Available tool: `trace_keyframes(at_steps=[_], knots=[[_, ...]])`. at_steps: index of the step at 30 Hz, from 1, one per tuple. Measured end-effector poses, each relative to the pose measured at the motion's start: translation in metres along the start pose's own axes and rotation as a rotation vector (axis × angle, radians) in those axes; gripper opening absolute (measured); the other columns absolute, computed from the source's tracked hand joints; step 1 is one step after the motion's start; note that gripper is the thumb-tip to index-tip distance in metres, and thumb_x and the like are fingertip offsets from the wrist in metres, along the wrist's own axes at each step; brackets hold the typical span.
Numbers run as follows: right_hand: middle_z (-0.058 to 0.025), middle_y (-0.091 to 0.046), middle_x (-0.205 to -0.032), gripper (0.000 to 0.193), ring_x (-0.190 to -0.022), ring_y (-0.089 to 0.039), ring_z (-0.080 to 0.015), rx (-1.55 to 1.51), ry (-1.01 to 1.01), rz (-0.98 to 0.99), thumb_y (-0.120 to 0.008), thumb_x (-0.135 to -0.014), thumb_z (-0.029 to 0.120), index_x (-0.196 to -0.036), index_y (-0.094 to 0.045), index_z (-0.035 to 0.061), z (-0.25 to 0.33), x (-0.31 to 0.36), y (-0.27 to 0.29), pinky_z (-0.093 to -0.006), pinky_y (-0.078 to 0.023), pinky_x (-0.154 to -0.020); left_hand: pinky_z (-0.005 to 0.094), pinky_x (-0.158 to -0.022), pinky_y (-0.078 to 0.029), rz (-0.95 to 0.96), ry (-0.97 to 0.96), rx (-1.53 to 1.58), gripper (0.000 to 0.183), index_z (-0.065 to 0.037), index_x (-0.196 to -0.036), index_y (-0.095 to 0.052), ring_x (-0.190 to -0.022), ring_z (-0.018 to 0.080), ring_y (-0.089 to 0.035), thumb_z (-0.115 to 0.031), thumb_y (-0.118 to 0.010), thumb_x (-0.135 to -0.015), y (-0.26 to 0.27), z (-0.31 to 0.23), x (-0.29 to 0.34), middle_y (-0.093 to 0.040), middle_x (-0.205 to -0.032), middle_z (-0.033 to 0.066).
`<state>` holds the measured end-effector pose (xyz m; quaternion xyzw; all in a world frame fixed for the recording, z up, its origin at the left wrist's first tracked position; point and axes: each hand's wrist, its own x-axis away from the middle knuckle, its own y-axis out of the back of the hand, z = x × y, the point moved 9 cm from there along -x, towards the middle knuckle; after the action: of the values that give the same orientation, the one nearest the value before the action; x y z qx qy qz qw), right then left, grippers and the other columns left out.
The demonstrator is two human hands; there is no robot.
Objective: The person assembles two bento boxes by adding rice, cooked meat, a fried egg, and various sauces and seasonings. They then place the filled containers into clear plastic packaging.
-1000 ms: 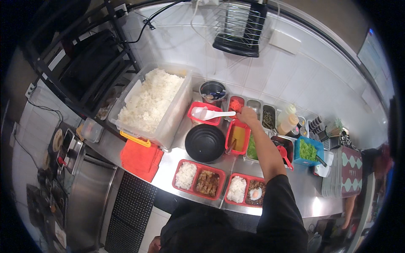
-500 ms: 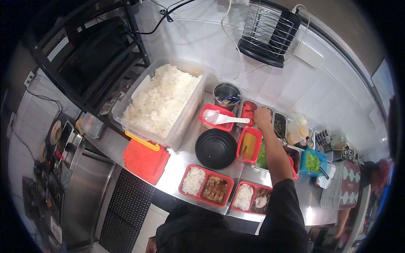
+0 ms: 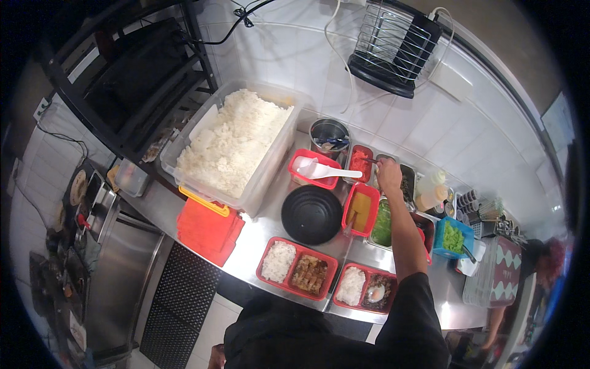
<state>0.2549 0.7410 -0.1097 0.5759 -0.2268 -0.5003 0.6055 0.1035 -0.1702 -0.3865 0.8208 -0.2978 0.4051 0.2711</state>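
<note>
My right hand (image 3: 388, 173) reaches across the counter, its fingers closed on a thin dark utensil (image 3: 370, 161). The utensil points left over a tub of shredded red food (image 3: 360, 161); its exact kind is too small to tell. Near the front edge sit two red meal boxes: the left box (image 3: 289, 286) holds white rice (image 3: 279, 261) and browned chunks (image 3: 309, 274), the right box (image 3: 332, 300) holds rice (image 3: 351, 286) and dark minced food topped with an egg (image 3: 376, 292). My left hand (image 3: 217, 355) hangs low by my body, its fingers mostly hidden.
A large clear bin of rice (image 3: 243, 135) stands at left, with orange-red cloths (image 3: 209, 230) before it. Around the middle are a black round dish (image 3: 311, 215), a white rice paddle (image 3: 326, 172), a red tub of yellow food (image 3: 362, 212) and a blue lettuce basket (image 3: 453, 237). Another person's arm (image 3: 493, 326) shows at right.
My right hand has moved slightly right and back from over the red food. The dark utensil now shows between hand and tub. The left hand stays low.
</note>
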Motion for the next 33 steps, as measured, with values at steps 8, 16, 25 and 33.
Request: trace_keyframes(at_steps=[8, 16, 25, 33], knots=[[-0.0221, -0.073, -0.099, 0.022, -0.093, -0.07, -0.0448, -0.066, 0.017, -0.033, -0.065, -0.098, 0.024, -0.106, -0.077, 0.0079, 0.002, 0.004, 0.025, -0.0532, -0.056, -0.082, 0.0392, -0.07, -0.057, 0.095, -0.124, -0.178, 0.029, 0.005, -0.119, -0.069, -0.078, 0.0215, -0.069, -0.01, -0.059, -0.096, -0.003, -0.005, -0.027, -0.074, -0.101, 0.0108], [-0.0224, -0.074, -0.101, 0.024, -0.096, -0.07, -0.0425, -0.152, -0.058, -0.025, -0.065, -0.097, 0.027, -0.107, -0.078, 0.0093, 0.0, 0.014, 0.031, -0.0515, -0.056, -0.084, 0.034, -0.071, -0.057, -0.039, -0.039, 0.204, 0.026, 0.006, -0.114, -0.069, -0.078, 0.0204, -0.069, -0.009, -0.059, -0.094, -0.01, -0.005, -0.004, -0.072, -0.094, 0.012], [-0.0224, -0.073, -0.095, 0.022, -0.092, -0.07, -0.0441, -0.197, -0.07, -0.073, -0.065, -0.096, 0.027, -0.106, -0.078, 0.0115, -0.006, 0.024, 0.055, -0.0524, -0.057, -0.082, 0.0336, -0.065, -0.055, -0.014, -0.038, 0.266, 0.025, 0.006, -0.112, -0.069, -0.075, 0.0185, -0.066, -0.008, -0.055, -0.097, -0.007, 0.009, -0.004, -0.071, -0.093, 0.0108], [-0.021, -0.075, -0.094, 0.028, -0.092, -0.073, -0.041, -0.308, -0.186, -0.022, -0.065, -0.096, 0.031, -0.111, -0.078, 0.0118, -0.029, 0.029, 0.025, -0.0478, -0.056, -0.083, 0.0269, -0.059, -0.051, 0.035, -0.059, 0.187, 0.026, 0.008, -0.113, -0.069, -0.069, 0.0136, -0.064, -0.001, -0.051, -0.095, -0.006, -0.002, -0.023, -0.071, -0.09, 0.0081]])
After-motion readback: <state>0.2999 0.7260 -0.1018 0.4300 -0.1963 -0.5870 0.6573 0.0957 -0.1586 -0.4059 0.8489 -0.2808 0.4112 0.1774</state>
